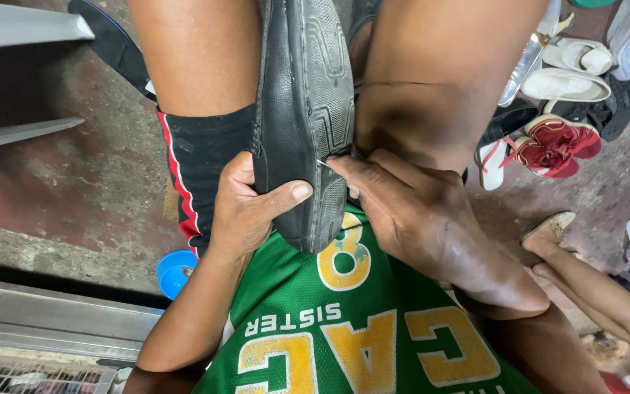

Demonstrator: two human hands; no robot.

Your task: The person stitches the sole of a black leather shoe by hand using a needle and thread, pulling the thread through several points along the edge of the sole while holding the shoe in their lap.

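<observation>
Gripping the heel end of a black shoe (306, 109), the left hand (246, 204) wraps round it, thumb pressed flat on the ribbed rubber sole. The shoe stands sole-up, clamped between the person's bare knees, its tread worn and patterned in blocks and grooves. The right hand (417, 211) is pinched shut on a thin needle (322, 164) at the sole's edge, where sole meets upper; the needle is a small bright sliver and hard to make out.

Below the hands lies a green jersey (359, 328) with yellow lettering, and black shorts with a red and white stripe (191, 168) cover the left thigh. The floor (74, 182) is rough concrete, stained reddish and grey. A blue round lid or cup (175, 271) sits on it by the left forearm. To the right, well apart, lies a heap of footwear: red sandals (552, 142), white slippers (566, 69). Another person's arm (599, 292) reaches in low on the right. Metal rails (52, 314) run along the lower left.
</observation>
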